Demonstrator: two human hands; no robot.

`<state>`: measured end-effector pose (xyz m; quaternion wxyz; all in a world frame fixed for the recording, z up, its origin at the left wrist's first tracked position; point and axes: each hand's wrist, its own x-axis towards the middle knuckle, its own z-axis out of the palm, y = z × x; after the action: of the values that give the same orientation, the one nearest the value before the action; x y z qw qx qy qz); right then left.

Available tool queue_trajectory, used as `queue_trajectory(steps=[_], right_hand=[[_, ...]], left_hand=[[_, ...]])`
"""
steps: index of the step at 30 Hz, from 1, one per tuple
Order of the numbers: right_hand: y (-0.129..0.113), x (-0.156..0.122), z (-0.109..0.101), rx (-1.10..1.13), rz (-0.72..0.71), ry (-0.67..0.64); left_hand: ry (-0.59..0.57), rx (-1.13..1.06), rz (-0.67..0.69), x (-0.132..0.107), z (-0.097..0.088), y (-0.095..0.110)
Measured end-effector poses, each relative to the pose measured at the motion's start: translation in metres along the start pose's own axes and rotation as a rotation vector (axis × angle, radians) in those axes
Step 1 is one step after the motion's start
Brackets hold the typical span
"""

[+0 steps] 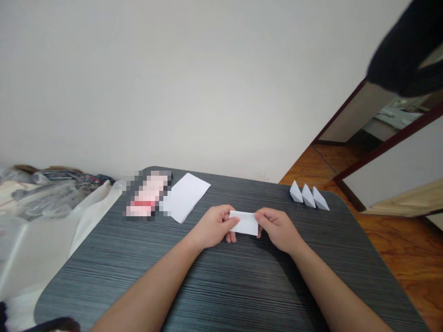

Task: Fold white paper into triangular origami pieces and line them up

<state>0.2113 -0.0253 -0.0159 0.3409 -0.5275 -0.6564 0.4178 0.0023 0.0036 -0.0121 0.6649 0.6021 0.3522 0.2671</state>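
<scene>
Between my two hands is a small folded piece of white paper (246,223), a flat rectangle held just above the table. My left hand (218,224) pinches its left end, thumb on top and fingers curled behind. At the right end, my right hand (276,227) grips the upper corner between thumb and fingers. A stack of white paper sheets (190,196) lies beyond my left hand. Three folded white paper shapes (309,197) with pointed tips stand in a row at the table's far right.
The dark wood-grain table (221,286) has rounded corners and meets a pale wall (194,83). A blurred-out pink and red item (148,193) lies at the far left. Plastic-wrapped things (65,193) are heaped left of the table. A doorway and wooden floor (404,244) are at the right.
</scene>
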Motion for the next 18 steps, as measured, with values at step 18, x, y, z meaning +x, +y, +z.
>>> queue_trajectory(steps=[18], right_hand=[[-0.0004, 0.0016, 0.0008, -0.063, -0.028, 0.067]], left_hand=[[0.007, -0.001, 0.000, 0.0000, -0.0005, 0.0000]])
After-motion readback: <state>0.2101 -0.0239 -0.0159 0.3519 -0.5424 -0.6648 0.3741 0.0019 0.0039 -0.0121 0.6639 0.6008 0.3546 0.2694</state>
